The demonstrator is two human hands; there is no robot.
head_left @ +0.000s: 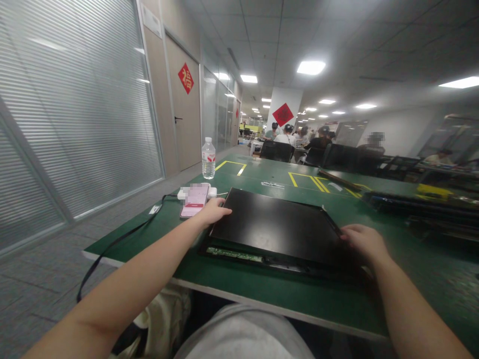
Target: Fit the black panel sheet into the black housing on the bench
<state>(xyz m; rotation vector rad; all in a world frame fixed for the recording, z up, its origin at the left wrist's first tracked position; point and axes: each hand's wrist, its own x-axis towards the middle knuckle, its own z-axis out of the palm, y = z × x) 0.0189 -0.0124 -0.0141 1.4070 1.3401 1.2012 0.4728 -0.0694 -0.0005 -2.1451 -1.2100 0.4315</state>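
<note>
A dark, flat screen panel (275, 222) lies over a black frame on the green table. Along the near side of the frame, a strip of green circuit board (234, 255) shows. My left hand (216, 212) grips the panel's left edge, its thumb on top and its other fingers hidden behind the edge. At the right side, my right hand (361, 240) is closed on the edge of the black frame, with a thin dark strip rising beside its fingers. Whether it also touches the panel cannot be made out.
A phone (195, 200) lies beside a white power strip (212, 192), whose black cable (127, 233) runs off the left edge. A water bottle (208, 158) stands behind. Dark long parts (407, 202) lie at the right. People sit in the background.
</note>
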